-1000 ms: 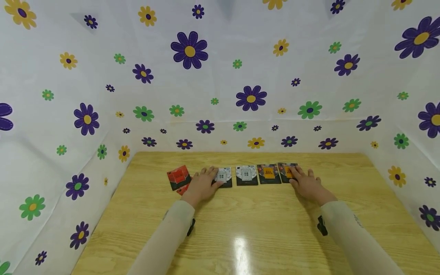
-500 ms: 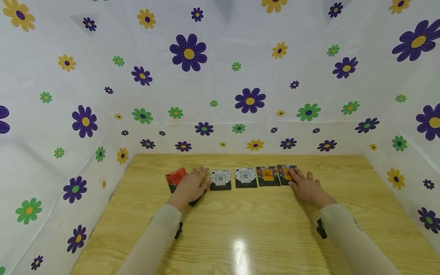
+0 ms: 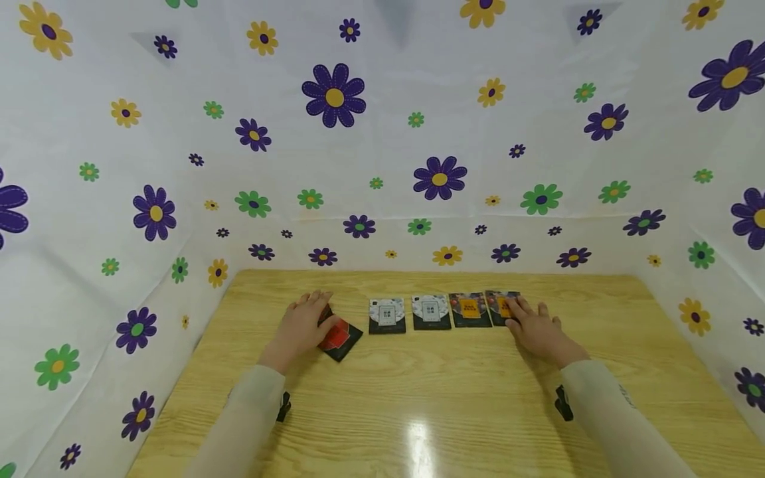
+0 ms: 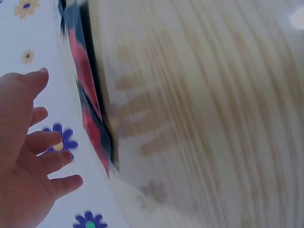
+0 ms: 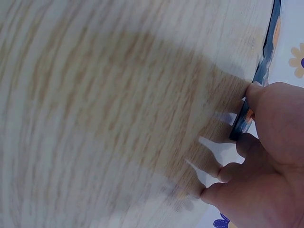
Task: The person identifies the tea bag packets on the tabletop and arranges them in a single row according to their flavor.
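Observation:
My left hand [image 3: 299,330] lies over the left part of two overlapping flat square sachets, red and black. The red sachet [image 3: 338,335] shows tilted beside its thumb. In the left wrist view the left hand [image 4: 26,156] has its fingers loosely spread, beside the edges of the red sachets [image 4: 85,66]. At the right end of a row, my right hand [image 3: 540,334] touches a dark sachet with an orange label [image 3: 496,305]. The right wrist view has the thumb and a fingertip of that hand [image 5: 270,152] right at the sachet's edge [image 5: 246,116].
Between the hands, two white-and-black sachets, one left [image 3: 387,317] and one right [image 3: 431,313], and another orange-labelled sachet [image 3: 469,311] lie in a row. The wooden table [image 3: 442,398] ends against a flower-printed white cloth [image 3: 382,146] at the back and sides.
My left hand has moved left from the leftmost white sachet, uncovering it, and onto the red sachets, whose arrangement has shifted. The right hand has stayed at the right-end sachet.

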Motion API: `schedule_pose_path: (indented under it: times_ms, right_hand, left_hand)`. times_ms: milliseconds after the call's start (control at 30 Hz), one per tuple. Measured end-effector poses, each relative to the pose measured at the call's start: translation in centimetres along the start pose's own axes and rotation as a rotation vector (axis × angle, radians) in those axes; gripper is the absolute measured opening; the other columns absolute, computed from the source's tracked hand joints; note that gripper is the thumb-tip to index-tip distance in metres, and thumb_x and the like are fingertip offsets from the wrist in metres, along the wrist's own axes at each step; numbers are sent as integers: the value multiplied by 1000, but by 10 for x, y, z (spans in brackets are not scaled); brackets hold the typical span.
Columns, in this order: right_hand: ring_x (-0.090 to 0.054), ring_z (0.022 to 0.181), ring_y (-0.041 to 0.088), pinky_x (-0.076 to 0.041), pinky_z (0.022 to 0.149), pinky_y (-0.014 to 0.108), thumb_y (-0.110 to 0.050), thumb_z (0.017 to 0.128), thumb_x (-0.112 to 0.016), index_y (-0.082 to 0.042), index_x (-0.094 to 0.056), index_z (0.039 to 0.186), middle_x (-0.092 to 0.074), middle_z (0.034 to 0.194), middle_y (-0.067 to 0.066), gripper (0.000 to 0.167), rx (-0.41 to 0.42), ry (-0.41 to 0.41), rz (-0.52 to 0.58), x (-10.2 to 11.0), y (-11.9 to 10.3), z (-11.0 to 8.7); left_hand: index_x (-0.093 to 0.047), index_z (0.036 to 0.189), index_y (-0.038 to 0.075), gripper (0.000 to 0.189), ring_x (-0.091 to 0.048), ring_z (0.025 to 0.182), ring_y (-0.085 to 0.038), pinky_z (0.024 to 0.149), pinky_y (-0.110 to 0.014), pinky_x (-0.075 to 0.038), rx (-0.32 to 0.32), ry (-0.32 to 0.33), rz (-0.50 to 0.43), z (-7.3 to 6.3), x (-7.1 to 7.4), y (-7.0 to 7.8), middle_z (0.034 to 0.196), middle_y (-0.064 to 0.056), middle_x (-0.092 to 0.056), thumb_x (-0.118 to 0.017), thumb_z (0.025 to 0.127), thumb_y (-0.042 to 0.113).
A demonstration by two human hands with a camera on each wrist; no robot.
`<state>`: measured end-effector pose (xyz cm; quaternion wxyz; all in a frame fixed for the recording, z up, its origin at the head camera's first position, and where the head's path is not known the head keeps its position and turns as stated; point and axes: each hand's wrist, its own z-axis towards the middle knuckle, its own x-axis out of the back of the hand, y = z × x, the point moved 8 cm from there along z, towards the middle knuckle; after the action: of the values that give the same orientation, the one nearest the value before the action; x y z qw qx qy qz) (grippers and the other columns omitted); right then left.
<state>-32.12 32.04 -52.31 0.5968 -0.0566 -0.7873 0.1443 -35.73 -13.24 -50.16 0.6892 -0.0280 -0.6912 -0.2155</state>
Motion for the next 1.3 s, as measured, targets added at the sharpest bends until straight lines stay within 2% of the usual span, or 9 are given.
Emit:
schedule_pose_path:
  times_ms: [200, 433, 633, 800, 933, 1100, 1300]
  right_hand:
    - [-9, 146, 75, -21, 108, 90, -30, 116, -39, 3, -20, 166, -15, 169, 35, 63, 3, 3, -7, -1, -1, 1]
    - [-8, 146, 75, -20, 109, 90, -34, 116, -37, 3, -20, 166, -15, 168, 36, 64, 22, 10, 5, -4, -1, 3]
    - [-9, 146, 74, -21, 108, 90, -34, 116, -37, 4, -20, 165, -15, 168, 36, 65, 7, 6, -3, -6, 3, 4]
    - [-7, 147, 74, -19, 108, 90, -34, 116, -35, 4, -18, 166, -13, 169, 36, 64, 13, -14, 2, -4, 1, 5]
    - [-6, 147, 74, -18, 109, 90, -34, 116, -35, 4, -17, 166, -13, 169, 37, 65, 15, -23, -2, -2, 2, 4]
    - [-6, 147, 74, -19, 109, 90, -34, 116, -35, 5, -18, 165, -13, 168, 37, 65, 8, -26, 1, -3, 4, 2]
    - [-6, 147, 74, -17, 110, 90, -35, 116, -35, 5, -18, 166, -13, 168, 37, 65, 15, -20, 17, 0, 0, 2]
  left_hand:
    - [-44, 160, 6, 65, -44, 145, -56, 115, -75, -37, 67, 20, 1, -11, 8, -31, 158, -30, -48, -59, 108, 42]
    - [-45, 159, 2, 65, -47, 144, -54, 116, -74, -35, 124, -4, -26, -28, 11, -50, 156, -25, -53, -58, 108, 41]
    - [-42, 162, 6, 66, -50, 142, -53, 118, -73, -34, 107, -9, -74, -38, 7, -51, 150, -25, -59, -55, 109, 44]
    - [-38, 164, 5, 71, -46, 146, -53, 120, -72, -33, 131, -30, -68, -39, -5, -54, 156, -25, -53, -51, 110, 48]
    - [-36, 164, 3, 71, -42, 149, -53, 121, -73, -31, 144, -44, -66, -36, -10, -51, 160, -24, -49, -49, 111, 48]
    - [-37, 163, 3, 70, -42, 149, -53, 120, -74, -30, 148, -51, -66, -29, -10, -44, 161, -23, -48, -48, 111, 48]
    - [-33, 164, 1, 75, -43, 147, -53, 118, -74, -32, 162, -85, -17, -17, -12, -40, 161, -25, -47, -46, 111, 53]
